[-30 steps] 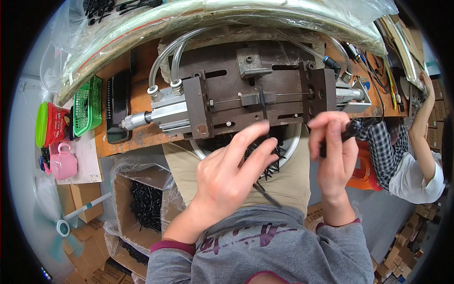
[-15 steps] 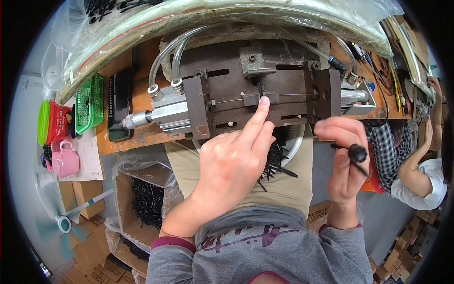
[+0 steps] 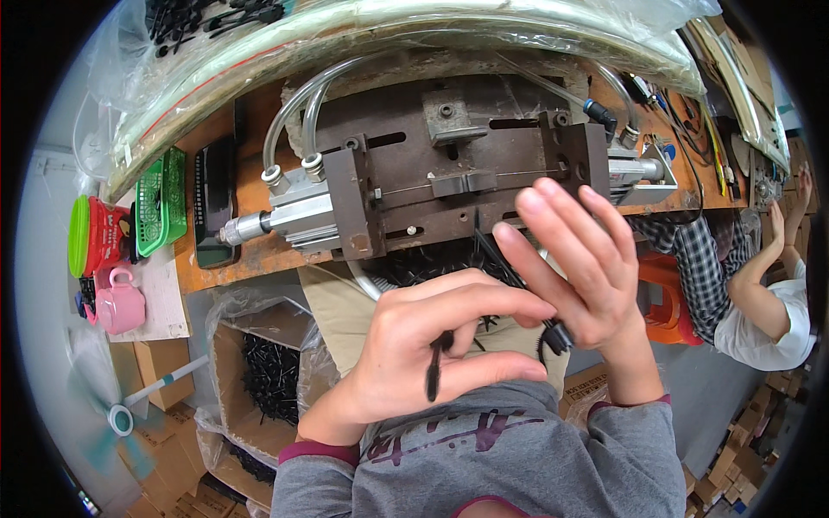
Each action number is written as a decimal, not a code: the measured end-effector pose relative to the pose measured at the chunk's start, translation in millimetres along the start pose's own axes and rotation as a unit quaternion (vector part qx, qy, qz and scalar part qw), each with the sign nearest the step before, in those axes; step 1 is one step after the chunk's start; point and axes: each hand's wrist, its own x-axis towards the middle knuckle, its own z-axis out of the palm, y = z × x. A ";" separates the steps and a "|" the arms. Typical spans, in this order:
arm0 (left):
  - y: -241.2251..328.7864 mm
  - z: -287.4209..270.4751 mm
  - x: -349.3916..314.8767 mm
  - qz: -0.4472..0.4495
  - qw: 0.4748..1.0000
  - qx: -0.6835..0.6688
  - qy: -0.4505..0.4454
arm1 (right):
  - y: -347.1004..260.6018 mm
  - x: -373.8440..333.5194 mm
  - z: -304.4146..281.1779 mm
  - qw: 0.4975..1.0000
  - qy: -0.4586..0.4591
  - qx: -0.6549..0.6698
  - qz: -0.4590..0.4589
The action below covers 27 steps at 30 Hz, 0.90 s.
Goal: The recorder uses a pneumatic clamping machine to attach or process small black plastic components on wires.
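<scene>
My left hand point(image 3: 432, 337) is in front of the brown metal fixture point(image 3: 509, 147), its fingers curled over a thin black plastic rod point(image 3: 433, 380) whose lower end sticks out below them. Its forefinger and thumb reach toward my right hand point(image 3: 574, 268), near the knobbed end of another piece. Raised at the right, my right hand has its fingertips spread while black plastic rods point(image 3: 505, 259) lie against its inner side; one ends in a ribbed round black head point(image 3: 557, 337). How many it holds is hidden. A small grooved block point(image 3: 464, 183) sits mid-fixture, with no rod visible in it.
Black rods lie heaped in a bowl on my lap, behind my hands. A plastic-lined carton point(image 3: 269, 371) of black pieces stands at the lower left. Air hoses point(image 3: 289, 112) run to the fixture's cylinders. A green basket point(image 3: 161, 198) and pink cup point(image 3: 121, 302) are left. Another person sits right.
My left hand has drawn back from the fixture's centre, where its forefinger touched a black rod. That rod is gone from there. My right hand has moved left, and the hands now meet.
</scene>
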 end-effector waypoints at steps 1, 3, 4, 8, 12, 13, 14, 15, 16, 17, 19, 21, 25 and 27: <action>1.4 1.2 -1.3 -0.005 1.000 0.012 0.013 | -2.5 0.7 3.2 1.000 -0.003 -0.002 0.014; -0.5 2.6 -2.7 0.002 1.000 0.009 0.017 | -4.6 2.4 1.4 1.000 -0.017 -0.013 0.018; 1.3 0.1 -2.5 -0.010 1.000 -0.002 0.011 | -5.4 2.0 2.4 0.999 -0.010 -0.027 0.017; 0.5 2.9 -1.4 -0.010 0.999 0.014 0.032 | -7.2 4.6 3.3 0.998 -0.036 -0.019 0.039; -3.3 8.1 -4.4 0.013 0.994 0.090 0.063 | -10.4 2.1 7.7 0.998 -0.028 -0.030 0.044; -3.0 9.2 -5.4 0.021 0.990 0.118 0.071 | -9.7 2.0 7.7 0.998 -0.027 -0.033 0.044; -1.2 10.3 -5.7 0.024 0.988 0.133 0.075 | -8.1 2.3 8.0 0.998 -0.026 -0.036 0.044; -0.6 9.5 -5.5 0.041 0.983 0.157 0.086 | -6.8 2.1 9.3 0.998 -0.024 -0.038 0.044; -0.2 7.9 -5.5 0.059 0.977 0.181 0.097 | -5.6 0.6 10.4 0.998 -0.012 -0.045 0.047; 0.1 6.7 -5.8 0.074 0.972 0.194 0.115 | -3.3 0.2 7.9 0.998 -0.011 -0.041 0.042; -2.9 2.5 -7.7 0.081 0.955 0.240 0.156 | -2.8 -3.4 -1.4 0.991 -0.084 -0.093 0.054; -5.3 -3.9 -4.1 0.082 0.934 0.305 0.167 | -1.5 -8.5 -9.1 0.986 -0.120 -0.071 0.094; -22.3 0.1 -1.6 0.077 0.890 0.437 0.108 | -10.2 -10.2 -30.0 0.934 -0.116 0.154 0.302; -30.7 4.6 -1.4 0.073 0.861 0.497 0.076 | -12.0 -9.5 -32.8 0.876 -0.089 0.276 0.385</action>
